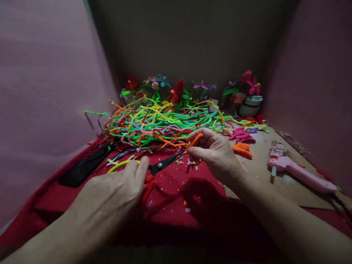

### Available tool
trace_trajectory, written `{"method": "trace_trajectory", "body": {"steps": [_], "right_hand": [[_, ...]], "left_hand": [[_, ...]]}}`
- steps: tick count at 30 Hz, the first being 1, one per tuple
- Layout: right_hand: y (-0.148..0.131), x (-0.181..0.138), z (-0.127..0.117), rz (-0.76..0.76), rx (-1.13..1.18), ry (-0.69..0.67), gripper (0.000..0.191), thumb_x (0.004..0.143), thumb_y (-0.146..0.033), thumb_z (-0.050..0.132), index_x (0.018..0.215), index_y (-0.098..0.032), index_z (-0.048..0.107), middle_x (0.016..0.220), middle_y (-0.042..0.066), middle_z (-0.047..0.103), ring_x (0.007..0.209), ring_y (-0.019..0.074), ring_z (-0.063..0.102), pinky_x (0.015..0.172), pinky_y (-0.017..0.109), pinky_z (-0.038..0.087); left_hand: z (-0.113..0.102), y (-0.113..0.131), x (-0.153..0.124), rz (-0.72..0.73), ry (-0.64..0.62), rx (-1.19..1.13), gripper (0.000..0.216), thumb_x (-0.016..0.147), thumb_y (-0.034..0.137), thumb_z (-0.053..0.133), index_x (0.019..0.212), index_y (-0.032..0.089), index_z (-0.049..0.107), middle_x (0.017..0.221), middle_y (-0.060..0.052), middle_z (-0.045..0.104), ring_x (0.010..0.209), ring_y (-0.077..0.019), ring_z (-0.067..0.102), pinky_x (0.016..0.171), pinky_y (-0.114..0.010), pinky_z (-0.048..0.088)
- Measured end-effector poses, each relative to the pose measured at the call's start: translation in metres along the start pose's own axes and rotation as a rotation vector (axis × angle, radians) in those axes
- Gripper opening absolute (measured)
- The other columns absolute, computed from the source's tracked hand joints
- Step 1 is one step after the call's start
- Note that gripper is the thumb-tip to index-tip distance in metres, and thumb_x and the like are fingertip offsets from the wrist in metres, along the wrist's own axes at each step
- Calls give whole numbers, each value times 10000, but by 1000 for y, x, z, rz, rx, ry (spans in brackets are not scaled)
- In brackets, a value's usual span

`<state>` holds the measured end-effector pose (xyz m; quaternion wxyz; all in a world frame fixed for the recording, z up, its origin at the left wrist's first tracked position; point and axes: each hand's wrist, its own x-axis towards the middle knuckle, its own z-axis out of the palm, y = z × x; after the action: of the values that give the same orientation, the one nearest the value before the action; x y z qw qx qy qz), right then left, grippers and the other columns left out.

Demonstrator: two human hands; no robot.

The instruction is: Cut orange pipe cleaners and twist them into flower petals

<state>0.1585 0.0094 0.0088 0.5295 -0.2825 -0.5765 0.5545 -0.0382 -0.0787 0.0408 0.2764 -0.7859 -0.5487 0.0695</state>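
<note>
Pipe cleaner, orange, is pinched between thumb and fingers of your right hand, slanting up rightward from the scissors' tips; your left hand curls round their handles, blades aimed rightward above the red-covered tabletop.

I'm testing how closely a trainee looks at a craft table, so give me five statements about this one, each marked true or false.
1. The left hand holds the scissors. True.
2. The right hand pinches a blue strip. False: the right hand pinches an orange strip.
3. The glue gun lies on the red cloth. False: the pink glue gun lies on the brown board.
4. Flowers stand behind the heaped fuzzy stems. True.
5. The heaped stems are all green. False: they are many colours.
</note>
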Motion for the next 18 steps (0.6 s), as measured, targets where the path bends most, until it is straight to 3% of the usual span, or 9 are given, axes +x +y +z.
{"method": "trace_trajectory", "body": {"steps": [9, 14, 18], "right_hand": [[0, 0, 1, 6, 66, -24, 168, 629, -89, 613, 762, -168, 546, 567, -64, 530, 468, 56, 486, 451, 198, 415], [2, 2, -1, 15, 107, -20, 192, 621, -96, 626, 773, -175, 540, 568, -66, 545, 449, 59, 493, 444, 204, 412], [0, 3, -2, 3, 96, 23, 195, 623, -74, 608, 771, -176, 533, 559, -67, 550, 458, 61, 507, 458, 205, 416]], "left_hand": [[1, -4, 0, 135, 47, 10, 575, 695, -95, 221, 1080, 41, 625, 716, -124, 688, 352, -159, 540, 319, -261, 380], [4, -9, -1, 137, -54, -57, 595, 669, -94, 218, 1081, 63, 618, 838, -145, 699, 538, -196, 649, 372, -247, 453], [12, -21, -7, 106, 59, -37, 522, 715, -54, 237, 1101, 28, 579, 1003, -184, 673, 617, -191, 670, 482, -251, 518]]}}
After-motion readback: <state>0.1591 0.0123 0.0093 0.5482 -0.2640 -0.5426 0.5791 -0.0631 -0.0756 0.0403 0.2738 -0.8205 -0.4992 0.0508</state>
